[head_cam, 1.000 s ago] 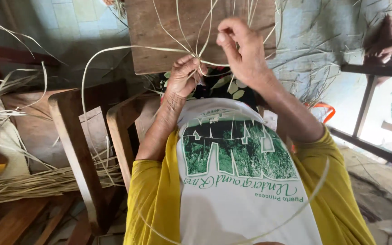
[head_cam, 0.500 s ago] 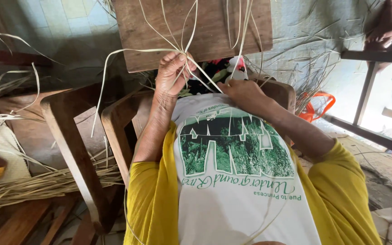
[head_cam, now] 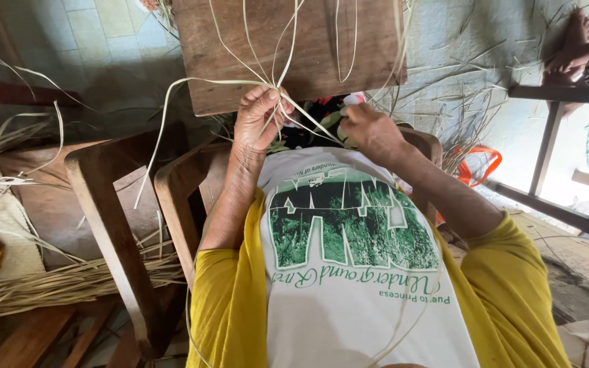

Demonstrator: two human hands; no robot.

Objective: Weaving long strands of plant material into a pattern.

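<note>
Your left hand [head_cam: 259,116] is closed on a bunch of pale straw strands [head_cam: 250,51], pinching them together just below the near edge of the wooden board [head_cam: 240,82]. From that pinch the strands fan upward across the board, and one long strand loops out to the left of it and hangs down toward the wooden chair arm [head_cam: 107,204]. Your right hand [head_cam: 369,129] sits just beside the left one, below the board's right half, its fingers curled shut around a strand that runs taut between the two hands. Both hands hover over the dark floral fabric [head_cam: 308,133] at your lap. Well to the left of the board lies a pile of loose straw [head_cam: 63,283].
</note>
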